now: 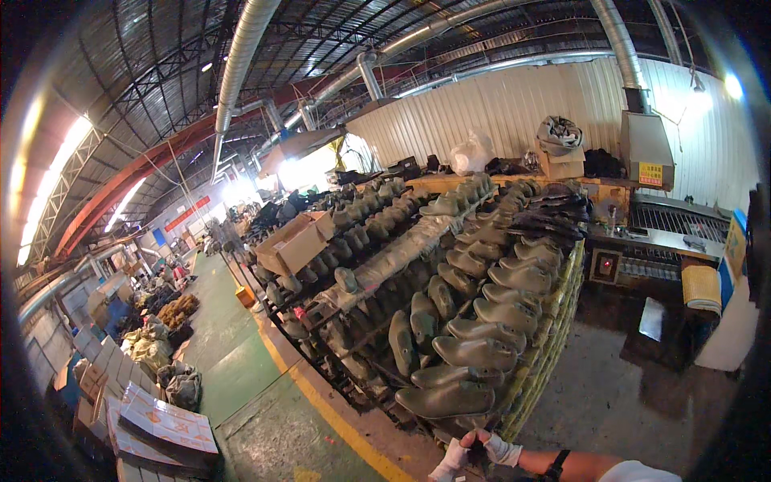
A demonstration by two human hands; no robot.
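Beside shoe lasts [446, 399], fingers [467, 439] curled, grasp unclear

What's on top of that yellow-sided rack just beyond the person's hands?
Rows of greenish-grey foot-shaped forms cover the rack, with dark pieces heaped toward its far end. The surface beneath is mostly hidden; what lies under them can't be seen.
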